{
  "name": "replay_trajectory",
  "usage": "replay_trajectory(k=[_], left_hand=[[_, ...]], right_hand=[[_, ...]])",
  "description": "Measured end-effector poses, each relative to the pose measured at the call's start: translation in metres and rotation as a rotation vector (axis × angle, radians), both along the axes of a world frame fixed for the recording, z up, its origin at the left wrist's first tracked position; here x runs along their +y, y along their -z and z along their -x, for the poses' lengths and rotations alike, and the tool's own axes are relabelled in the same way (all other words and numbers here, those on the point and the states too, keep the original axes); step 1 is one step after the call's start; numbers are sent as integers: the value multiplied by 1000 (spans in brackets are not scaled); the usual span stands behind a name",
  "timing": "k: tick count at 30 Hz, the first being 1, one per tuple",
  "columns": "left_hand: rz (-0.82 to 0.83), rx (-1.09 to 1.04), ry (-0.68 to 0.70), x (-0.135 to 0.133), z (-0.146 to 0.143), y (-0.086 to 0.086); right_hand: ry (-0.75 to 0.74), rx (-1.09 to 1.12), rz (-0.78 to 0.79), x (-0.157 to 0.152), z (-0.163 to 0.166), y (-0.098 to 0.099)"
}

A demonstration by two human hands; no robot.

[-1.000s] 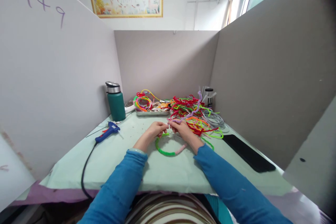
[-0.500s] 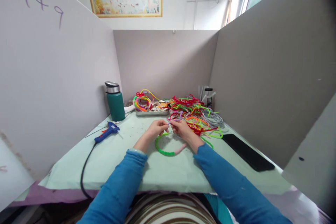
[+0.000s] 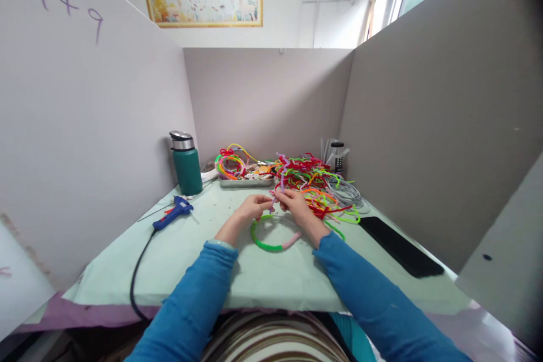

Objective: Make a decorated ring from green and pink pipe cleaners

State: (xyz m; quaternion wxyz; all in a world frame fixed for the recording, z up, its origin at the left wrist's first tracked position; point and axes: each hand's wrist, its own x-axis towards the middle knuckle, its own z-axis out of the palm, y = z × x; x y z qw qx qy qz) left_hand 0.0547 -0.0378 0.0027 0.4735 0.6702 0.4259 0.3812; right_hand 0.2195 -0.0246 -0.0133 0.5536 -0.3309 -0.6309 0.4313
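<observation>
A purple pipe cleaner (image 3: 284,168) rises from between my two hands, its upper end standing against the colourful pile behind. The fingers of my right hand (image 3: 292,203) pinch it. My left hand (image 3: 255,207) grips its lower part, where a short purple bit shows by the fingertips. Below both hands a ring (image 3: 268,246) lies on the table, wrapped in green along the left and front and in pale pink at the right front. The far side of the ring is partly hidden by my hands.
A blue glue gun (image 3: 173,212) and a green bottle (image 3: 186,169) stand at the left. Behind are a metal tray (image 3: 246,183) of small pieces and a heap of pipe cleaners (image 3: 311,172). Grey coiled wire (image 3: 345,192) and a black phone-like slab (image 3: 401,246) lie at the right.
The purple pipe cleaner's free end has swung upward and now stands nearly upright above my right hand. Both hands keep almost the same place; the ring has not moved.
</observation>
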Motion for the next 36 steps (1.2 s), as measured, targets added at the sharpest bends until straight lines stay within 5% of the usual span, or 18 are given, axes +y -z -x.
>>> replay_trajectory(k=[5, 14, 23, 30, 36], left_hand=[[22, -16, -6, -2, -1, 0], [79, -58, 65, -5, -1, 0], [9, -40, 66, -6, -4, -3], [8, -13, 131, -5, -1, 0], [45, 28, 182, -7, 0, 0]], right_hand=[[-41, -40, 1, -5, 5, 0], [-214, 218, 166, 6, 1, 8], [154, 80, 43, 8, 6, 8], [14, 351, 188, 16, 0, 10], [-126, 319, 235, 16, -5, 9]])
